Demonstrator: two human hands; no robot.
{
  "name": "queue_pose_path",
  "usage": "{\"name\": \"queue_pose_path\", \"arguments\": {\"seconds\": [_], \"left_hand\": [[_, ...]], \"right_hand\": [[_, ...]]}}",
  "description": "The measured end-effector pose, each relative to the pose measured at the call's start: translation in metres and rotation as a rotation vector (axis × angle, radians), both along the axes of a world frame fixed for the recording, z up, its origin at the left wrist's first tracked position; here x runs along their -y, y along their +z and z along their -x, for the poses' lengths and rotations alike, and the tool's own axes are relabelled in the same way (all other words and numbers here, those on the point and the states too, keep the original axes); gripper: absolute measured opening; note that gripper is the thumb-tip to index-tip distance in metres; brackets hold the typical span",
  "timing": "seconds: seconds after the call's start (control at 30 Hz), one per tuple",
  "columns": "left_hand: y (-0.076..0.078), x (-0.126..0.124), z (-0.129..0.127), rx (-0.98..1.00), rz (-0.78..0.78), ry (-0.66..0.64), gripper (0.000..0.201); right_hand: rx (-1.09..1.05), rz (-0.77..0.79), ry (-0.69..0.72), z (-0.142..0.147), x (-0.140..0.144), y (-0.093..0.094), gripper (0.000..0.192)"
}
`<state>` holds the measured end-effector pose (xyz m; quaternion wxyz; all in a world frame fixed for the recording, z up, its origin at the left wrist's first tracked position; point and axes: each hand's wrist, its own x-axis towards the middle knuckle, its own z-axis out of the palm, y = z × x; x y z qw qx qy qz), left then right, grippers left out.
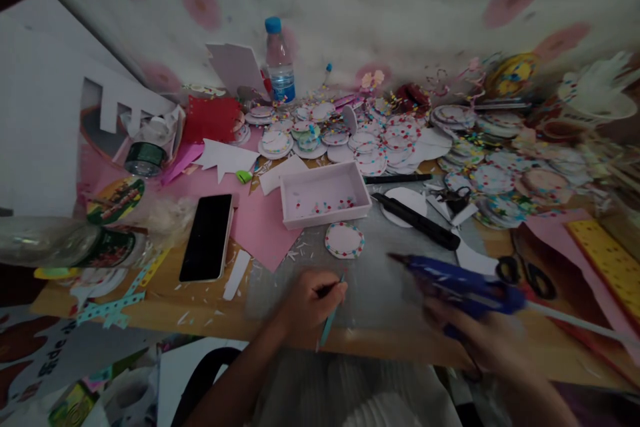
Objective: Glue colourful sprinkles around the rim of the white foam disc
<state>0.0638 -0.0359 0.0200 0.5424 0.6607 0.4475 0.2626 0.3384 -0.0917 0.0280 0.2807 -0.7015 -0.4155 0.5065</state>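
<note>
My left hand (313, 297) is closed around a thin teal stick (330, 325), resting over the front of the grey mat (280, 287). A blue hot glue gun (463, 283) is gripped in my right hand (465, 330), its nozzle pointing left above the mat; the hand is slightly blurred. A white glue stick (575, 320) runs out of the gun's back. Just beyond my left hand lies a white paper disc (345, 241) edged with red and teal dots. Behind the disc is a shallow white box (325, 195) holding a few small coloured beads.
Many decorated discs (395, 137) are piled at the back. A black utility knife (417, 220) and scissors (527, 275) lie near the glue gun. On the left are a phone (207, 237) and a plastic bottle on its side (65, 243). A water bottle (280, 63) stands behind.
</note>
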Motion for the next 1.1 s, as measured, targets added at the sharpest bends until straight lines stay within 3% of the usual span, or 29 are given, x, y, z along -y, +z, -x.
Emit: {"name": "queue_pose_path", "arguments": {"seconds": [0.13, 0.4, 0.87, 1.1], "left_hand": [[-0.003, 0.001, 0.001, -0.018, -0.023, -0.013, 0.038], [-0.002, -0.001, 0.002, 0.006, 0.022, -0.002, 0.038], [-0.008, -0.001, 0.004, 0.001, 0.009, -0.032, 0.039], [-0.006, -0.002, 0.003, -0.014, 0.015, -0.023, 0.039]], "right_hand": [[-0.004, 0.123, 0.108, 0.035, -0.016, -0.011, 0.036], [-0.016, 0.178, 0.124, 0.029, -0.011, -0.024, 0.039], [0.138, 0.101, 0.058, 0.05, -0.019, 0.0, 0.023], [0.149, 0.089, 0.085, 0.046, -0.017, -0.006, 0.026]]}}
